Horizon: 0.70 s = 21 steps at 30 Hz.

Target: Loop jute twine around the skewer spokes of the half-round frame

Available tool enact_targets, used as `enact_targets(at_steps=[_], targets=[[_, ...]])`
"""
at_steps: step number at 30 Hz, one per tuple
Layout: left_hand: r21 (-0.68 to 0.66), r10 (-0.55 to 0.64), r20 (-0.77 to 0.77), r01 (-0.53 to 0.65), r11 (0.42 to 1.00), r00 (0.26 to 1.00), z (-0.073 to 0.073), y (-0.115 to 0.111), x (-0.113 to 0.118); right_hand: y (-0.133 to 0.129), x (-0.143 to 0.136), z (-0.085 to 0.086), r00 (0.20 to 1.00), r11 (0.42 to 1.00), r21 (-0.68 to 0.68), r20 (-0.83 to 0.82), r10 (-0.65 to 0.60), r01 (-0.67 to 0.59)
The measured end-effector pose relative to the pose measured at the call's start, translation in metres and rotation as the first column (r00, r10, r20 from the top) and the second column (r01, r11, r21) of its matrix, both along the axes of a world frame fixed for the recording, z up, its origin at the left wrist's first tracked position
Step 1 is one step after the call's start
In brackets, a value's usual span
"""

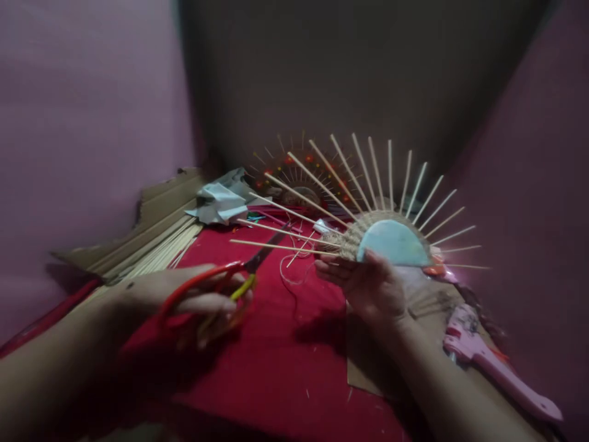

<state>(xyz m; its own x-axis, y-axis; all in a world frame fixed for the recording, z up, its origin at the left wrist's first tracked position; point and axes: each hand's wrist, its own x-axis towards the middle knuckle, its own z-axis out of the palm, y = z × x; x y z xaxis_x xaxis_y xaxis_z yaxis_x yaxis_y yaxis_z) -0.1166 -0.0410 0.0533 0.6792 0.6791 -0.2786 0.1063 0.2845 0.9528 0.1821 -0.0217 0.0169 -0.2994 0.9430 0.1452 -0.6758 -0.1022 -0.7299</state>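
A red-covered bench spreads below the stick fan, whose pale sticks ray out from a woven band around a light-blue half-disc. Left of the stick fan lies a torn sheet of cardboard. Scissors with a red and a yellow handle point toward the stick fan from its left; blur hides whether their blades are parted. A pink glue gun lies to the stick fan's lower right. The right hand, directly under the stick fan, is half open with its palm up, thumb on the half-disc and fingers behind the band, holding the fan above the bench. The left hand, lower left of the stick fan, curls around the scissors' handles, fingers through the loops. Crumpled pale paper sits beyond the scissors, left of the stick fan.
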Motion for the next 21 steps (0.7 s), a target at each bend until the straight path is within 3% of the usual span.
enact_targets(at_steps=[1, 2, 3, 4, 7, 9, 13, 15, 17, 18, 19, 21], targets=[[0.171, -0.035, -0.171, 0.064, 0.983, 0.985, 0.005, 0.011, -0.002, 0.000, 0.003, 0.002, 1.000, 1.000, -0.001, 0.006, 0.002, -0.002], [0.342, 0.009, -0.273, 0.088, 0.936, 0.962, 0.009, 0.024, -0.004, -0.001, 0.004, 0.003, 1.000, 1.000, -0.004, 0.012, 0.007, -0.007], [0.495, 0.098, -0.379, 0.113, 0.861, 0.920, 0.009, 0.038, -0.006, -0.002, 0.006, 0.004, 1.000, 1.000, -0.006, 0.014, 0.015, -0.015], [0.651, 0.238, -0.419, 0.108, 0.751, 0.876, 0.007, 0.052, -0.007, -0.003, 0.006, 0.004, 1.000, 1.000, -0.007, 0.009, 0.024, -0.024], [0.927, 0.603, -0.319, 0.107, 0.361, 0.731, -0.010, 0.085, -0.009, -0.009, 0.004, 0.001, 0.995, 0.995, -0.017, 0.015, 0.097, -0.097], [0.949, 0.676, -0.276, 0.081, 0.306, 0.684, -0.023, 0.098, -0.008, -0.013, 0.003, -0.002, 0.987, 0.987, -0.047, 0.044, 0.157, -0.155], [0.910, 0.751, -0.354, 0.020, 0.415, 0.557, -0.031, 0.112, 0.007, -0.016, 0.005, -0.008, 0.970, 0.968, -0.099, 0.059, 0.238, -0.231], [0.897, 0.737, -0.374, 0.016, 0.443, 0.563, -0.027, 0.111, 0.026, -0.016, 0.006, -0.010, 0.957, 0.955, -0.101, 0.057, 0.286, -0.279], [0.879, 0.643, -0.382, 0.047, 0.474, 0.663, -0.020, 0.100, 0.049, -0.016, 0.006, -0.012, 0.949, 0.948, -0.085, 0.050, 0.313, -0.308], [0.858, 0.531, -0.335, 0.020, 0.513, 0.778, -0.015, 0.092, 0.061, -0.016, 0.006, -0.013, 0.946, 0.945, -0.074, 0.042, 0.322, -0.318], [0.820, 0.412, -0.259, -0.027, 0.572, 0.873, -0.011, 0.082, 0.073, -0.015, 0.006, -0.014, 0.944, 0.943, -0.066, 0.041, 0.328, -0.325], [0.683, 0.236, -0.084, -0.117, 0.721, 0.968, -0.002, 0.060, 0.092, -0.015, 0.006, -0.017, 0.940, 0.941, -0.061, 0.055, 0.337, -0.333]])
